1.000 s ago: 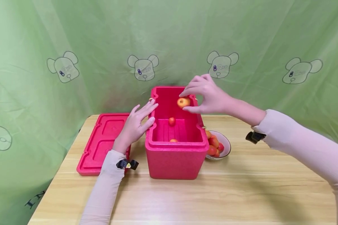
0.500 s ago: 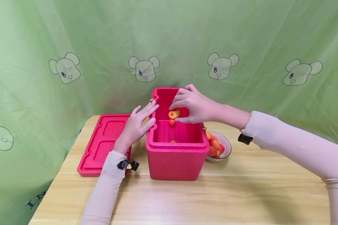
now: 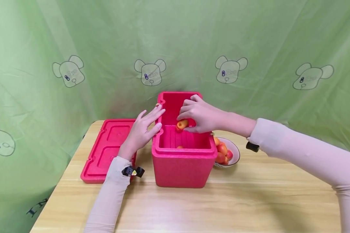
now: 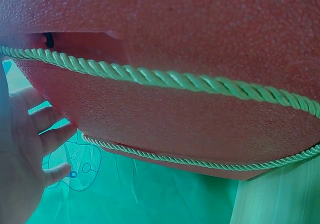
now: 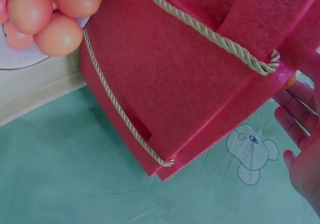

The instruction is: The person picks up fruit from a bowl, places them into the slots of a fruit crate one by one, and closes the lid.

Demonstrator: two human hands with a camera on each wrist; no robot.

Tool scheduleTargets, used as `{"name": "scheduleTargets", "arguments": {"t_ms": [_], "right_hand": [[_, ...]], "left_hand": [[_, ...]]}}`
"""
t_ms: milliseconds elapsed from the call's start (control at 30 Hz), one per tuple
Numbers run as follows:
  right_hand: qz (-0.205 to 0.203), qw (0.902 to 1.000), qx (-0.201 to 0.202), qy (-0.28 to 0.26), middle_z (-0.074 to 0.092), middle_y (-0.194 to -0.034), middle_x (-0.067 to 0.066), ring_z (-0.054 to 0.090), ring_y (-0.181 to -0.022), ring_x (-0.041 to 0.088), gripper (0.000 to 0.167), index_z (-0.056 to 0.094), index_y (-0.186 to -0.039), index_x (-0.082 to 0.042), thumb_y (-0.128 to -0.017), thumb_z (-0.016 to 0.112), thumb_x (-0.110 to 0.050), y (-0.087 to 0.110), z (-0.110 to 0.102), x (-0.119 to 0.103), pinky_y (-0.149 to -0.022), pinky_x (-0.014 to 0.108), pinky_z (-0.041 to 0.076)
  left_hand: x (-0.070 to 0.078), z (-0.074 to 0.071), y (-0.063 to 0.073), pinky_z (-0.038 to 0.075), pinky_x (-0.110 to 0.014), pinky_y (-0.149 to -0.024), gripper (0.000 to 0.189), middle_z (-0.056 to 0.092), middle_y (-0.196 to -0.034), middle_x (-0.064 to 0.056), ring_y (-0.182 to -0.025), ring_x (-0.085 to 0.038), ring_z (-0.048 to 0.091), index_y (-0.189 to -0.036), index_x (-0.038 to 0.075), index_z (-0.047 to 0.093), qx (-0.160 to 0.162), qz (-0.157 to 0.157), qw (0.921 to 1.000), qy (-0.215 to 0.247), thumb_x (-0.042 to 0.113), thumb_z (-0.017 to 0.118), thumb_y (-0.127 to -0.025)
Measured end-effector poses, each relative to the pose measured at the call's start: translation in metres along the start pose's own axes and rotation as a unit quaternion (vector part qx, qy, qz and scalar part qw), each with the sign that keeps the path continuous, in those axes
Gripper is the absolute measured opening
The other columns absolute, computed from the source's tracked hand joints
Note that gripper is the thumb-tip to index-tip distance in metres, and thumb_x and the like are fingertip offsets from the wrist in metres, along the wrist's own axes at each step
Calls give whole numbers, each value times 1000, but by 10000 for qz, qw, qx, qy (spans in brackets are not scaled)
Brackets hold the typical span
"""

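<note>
Gripping fruit over the box (only head view shows).

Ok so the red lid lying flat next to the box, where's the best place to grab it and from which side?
Probably the lid by its long left edge, coming in from the left. It lies flat on the table, its right edge sits close beside the red box and the left hand, while the left edge looks free.

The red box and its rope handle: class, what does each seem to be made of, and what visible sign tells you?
Red box: probably moulded foam, matt; the wrist views show a pebbly, beaded grain and thick walls. Rope handle: twisted cord, pale, likely cotton or synthetic fibre; its spiral strands show plainly.
</note>
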State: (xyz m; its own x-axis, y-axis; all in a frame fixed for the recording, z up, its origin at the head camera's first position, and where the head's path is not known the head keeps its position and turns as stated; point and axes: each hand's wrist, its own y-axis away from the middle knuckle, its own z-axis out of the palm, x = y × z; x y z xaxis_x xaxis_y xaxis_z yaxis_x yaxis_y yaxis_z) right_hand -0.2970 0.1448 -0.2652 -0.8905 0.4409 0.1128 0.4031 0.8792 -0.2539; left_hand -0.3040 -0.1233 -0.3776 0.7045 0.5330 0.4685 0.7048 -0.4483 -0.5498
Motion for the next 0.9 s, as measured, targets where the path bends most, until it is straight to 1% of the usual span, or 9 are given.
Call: {"name": "scheduleTargets", "arguments": {"t_ms": [233,433,633,733,900], "right_hand": [[-65,9999,11,92,76,-99,5,59,-95,21,33,79,-107,-10,-77,86,-22,1,2,2,-88,47,39],[-44,9999,84,102,76,-99,5,59,-96,21,33,79,-107,-9,-77,86,-22,4,3,4,-88,47,38],[-96,9994,336,-8,75,-99,6,59,-98,23,34,79,-107,-8,-77,85,-22,6,4,7,-91,48,39],[31,9988,471,-99,75,-100,7,59,-99,24,36,79,-108,-8,-76,86,-21,9,3,9,-92,48,39],[452,9955,755,-365,75,-105,8,58,-104,25,39,78,-112,-8,-76,87,-20,19,2,14,-96,50,37]], "left_hand": [[0,0,0,15,-58,-127,61,36,-165,1,-154,-15,32,-157,25,41,24,5,10000,-2,32,56,-98],[0,0,-1,15,-58,-127,60,36,-165,2,-154,-14,32,-157,25,41,7,5,10000,0,37,52,-100],[0,0,0,15,-58,-127,59,36,-165,2,-154,-13,32,-157,25,42,17,-17,10000,12,39,51,-100],[1,-1,0,15,-58,-127,60,36,-165,3,-154,-14,32,-157,25,42,-7,-19,10000,21,40,51,-100],[1,0,0,16,-58,-127,60,36,-165,2,-154,-14,32,-157,25,42,18,-1,10000,10,39,52,-100]]}}
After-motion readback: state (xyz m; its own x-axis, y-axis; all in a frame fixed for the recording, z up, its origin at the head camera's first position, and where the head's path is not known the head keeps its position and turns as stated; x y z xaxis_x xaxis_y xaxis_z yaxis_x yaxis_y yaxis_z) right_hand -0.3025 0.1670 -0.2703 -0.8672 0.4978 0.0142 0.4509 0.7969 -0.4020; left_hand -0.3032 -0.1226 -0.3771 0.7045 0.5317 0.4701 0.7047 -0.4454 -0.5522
